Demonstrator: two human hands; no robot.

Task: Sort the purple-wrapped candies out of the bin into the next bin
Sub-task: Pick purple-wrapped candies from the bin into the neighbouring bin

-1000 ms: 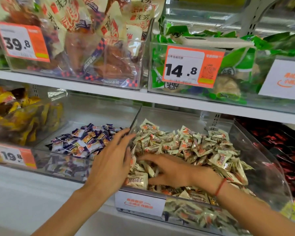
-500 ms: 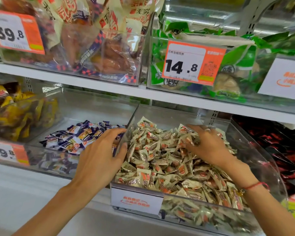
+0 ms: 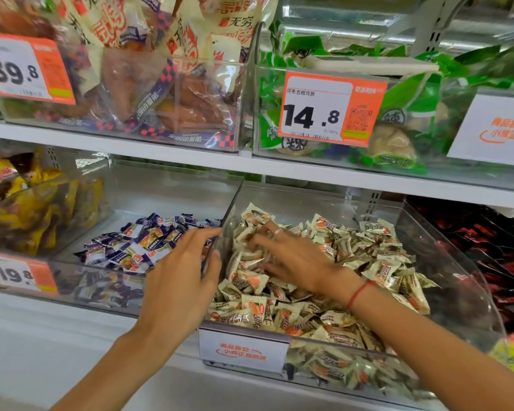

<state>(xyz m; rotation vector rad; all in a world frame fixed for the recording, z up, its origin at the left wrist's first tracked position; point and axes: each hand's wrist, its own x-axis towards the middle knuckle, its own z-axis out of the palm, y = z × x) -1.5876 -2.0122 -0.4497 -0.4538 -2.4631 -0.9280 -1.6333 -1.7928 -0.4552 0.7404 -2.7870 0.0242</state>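
Note:
Purple-wrapped candies [image 3: 137,246] lie in a heap in the clear left bin [image 3: 172,185]. The clear right bin [image 3: 445,262] is full of cream-wrapped candies [image 3: 365,253]. My left hand [image 3: 178,280] hovers over the wall between the two bins, fingers straight and spread, holding nothing. My right hand [image 3: 291,256] lies flat on the cream candies at the bin's left side, fingers spread and blurred by motion. No purple candy shows among the cream ones.
A bin of yellow packets [image 3: 27,203] stands at the left, red packets [image 3: 487,247] at the right. The shelf above [image 3: 250,167] carries bins of snack bags with price tags 39.8 [image 3: 24,69] and 14.8 [image 3: 324,111]. A white label [image 3: 244,351] fronts the right bin.
My right hand has swept from the back right of the cream candy pile to its left side. My left hand has stayed over the divider.

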